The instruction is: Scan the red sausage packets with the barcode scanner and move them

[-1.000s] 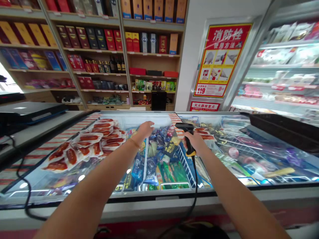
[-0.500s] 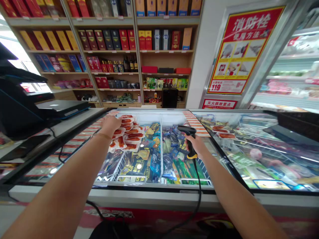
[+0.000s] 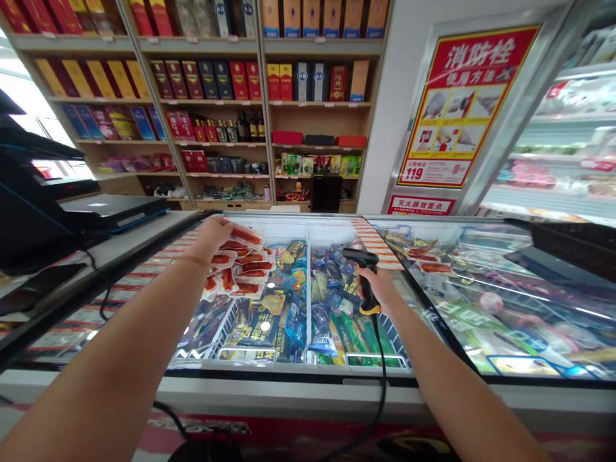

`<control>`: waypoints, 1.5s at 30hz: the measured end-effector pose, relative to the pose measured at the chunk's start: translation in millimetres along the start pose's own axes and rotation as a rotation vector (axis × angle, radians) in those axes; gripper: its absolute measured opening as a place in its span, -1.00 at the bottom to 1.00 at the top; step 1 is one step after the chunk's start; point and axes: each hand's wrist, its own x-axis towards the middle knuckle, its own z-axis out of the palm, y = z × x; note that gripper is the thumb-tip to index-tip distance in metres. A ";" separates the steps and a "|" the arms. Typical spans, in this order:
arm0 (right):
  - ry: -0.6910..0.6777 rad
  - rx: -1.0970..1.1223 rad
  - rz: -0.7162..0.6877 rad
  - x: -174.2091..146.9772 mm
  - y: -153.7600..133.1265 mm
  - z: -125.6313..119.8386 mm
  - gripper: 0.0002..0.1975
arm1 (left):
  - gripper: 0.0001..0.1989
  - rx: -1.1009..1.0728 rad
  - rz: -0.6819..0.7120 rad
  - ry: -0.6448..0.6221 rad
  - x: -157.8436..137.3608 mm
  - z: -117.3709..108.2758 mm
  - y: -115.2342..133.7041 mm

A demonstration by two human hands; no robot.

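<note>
My left hand (image 3: 215,232) is closed on the edge of a sausage packet (image 3: 247,236), a clear pack with a reddish-brown sausage inside. The packet is tilted up at the back of a heap of similar sausage packets (image 3: 248,269), which lies on the freezer's glass top. Some of my left fingers are hidden behind the hand. To the right, my right hand (image 3: 378,289) is wrapped round the grip of a black and yellow barcode scanner (image 3: 368,282). Its head points left over the freezer, and a black cable (image 3: 384,366) hangs from the grip.
Under the glass lie wire baskets of bagged frozen goods (image 3: 269,308). A few sausage packets (image 3: 430,260) rest on the right-hand glass. A dark flat device (image 3: 113,208) stands on the left counter. Shelves of boxes (image 3: 206,80) and a red poster (image 3: 474,106) are behind.
My left hand has raised one sausage packet at the back of the heap, so it now tilts upward. The scanner stays in my right hand. The view has shifted slightly.
</note>
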 end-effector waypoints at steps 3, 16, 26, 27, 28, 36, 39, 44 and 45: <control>-0.003 -0.019 -0.011 -0.2 0.3 1.2 -0.76 | -0.78 -0.033 0.119 0.044 -11.2 4.9 29.9; -0.077 -0.499 -0.200 -23.7 -8.0 3.1 -0.84 | -0.95 -1.224 -0.247 -0.196 -117.3 132.2 128.2; -0.148 -0.551 -0.189 -34.1 -15.1 8.9 -0.85 | -0.93 -1.269 -0.217 -0.245 -127.1 153.9 124.4; -0.156 -0.548 -0.180 -34.7 -15.2 8.9 -0.85 | -0.92 -1.270 -0.203 -0.242 -126.9 154.6 123.9; -0.164 -0.543 -0.173 -35.2 -15.2 8.9 -0.86 | -0.90 -1.274 -0.191 -0.243 -126.8 155.1 123.7; -0.144 -0.477 -0.166 -35.0 -13.4 7.7 -0.88 | -0.86 -1.247 -0.169 -0.237 -129.0 151.5 125.1; -0.142 -0.473 -0.172 -34.1 -13.3 6.8 -0.89 | -0.86 -1.218 -0.171 -0.235 -130.2 149.5 127.0; -0.145 -0.457 -0.166 -31.0 -11.8 5.3 -0.91 | -0.90 -1.276 -0.213 -0.272 -134.4 149.0 130.1; -0.145 -0.447 -0.156 -29.6 -11.9 4.5 -0.91 | -0.92 -1.279 -0.229 -0.277 -135.9 149.6 130.7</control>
